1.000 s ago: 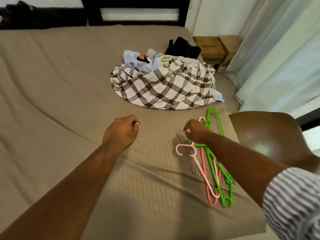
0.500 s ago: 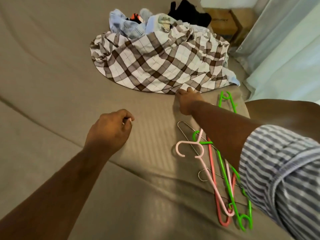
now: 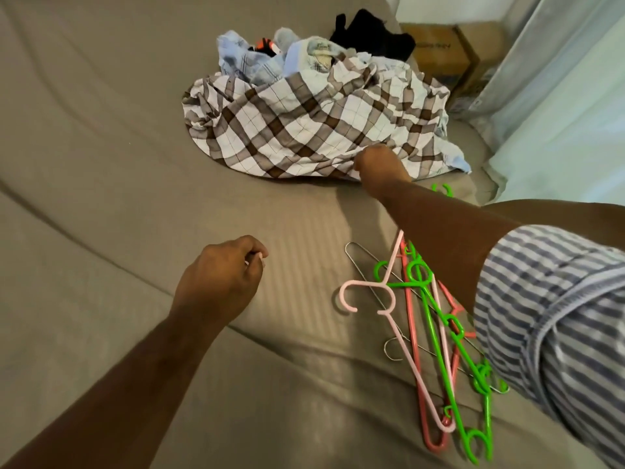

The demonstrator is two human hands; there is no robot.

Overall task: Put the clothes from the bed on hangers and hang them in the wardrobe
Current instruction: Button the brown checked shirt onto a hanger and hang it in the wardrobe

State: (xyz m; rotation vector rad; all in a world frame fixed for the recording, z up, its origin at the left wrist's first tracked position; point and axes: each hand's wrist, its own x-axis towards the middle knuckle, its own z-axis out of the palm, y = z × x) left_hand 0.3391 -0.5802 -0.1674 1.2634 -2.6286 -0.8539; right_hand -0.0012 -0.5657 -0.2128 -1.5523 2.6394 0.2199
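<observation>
A taupe-sheeted bed (image 3: 101, 164) fills the view, with a pale curtain (image 3: 558, 79) and a cardboard box (image 3: 443, 52) beyond its far corner. The clothes lie heaped toward that corner: a brown-and-white plaid shirt (image 3: 304, 130) is spread over the top, light-blue garments (image 3: 243, 62) are bunched behind it, and a black garment (image 3: 372, 32) sits at the back. The right hand (image 3: 378, 165) reaches out of a striped sleeve (image 3: 548, 299) to the near hem of the plaid shirt and touches it. Its fingers are hidden behind the back of the hand, so I cannot tell whether they have caught the cloth. The left hand (image 3: 220, 282) hovers over bare sheet, well apart from the pile, its fingers curled into a fist around nothing. A loose tangle of hangers (image 3: 384, 286), pink, green, coral and wire, lies near the bed's edge under the right forearm, none carrying a garment. No wardrobe is in view. The task looks barely begun: nothing is hung, and every garment has yet to be sorted, put on a hanger and carried off.
</observation>
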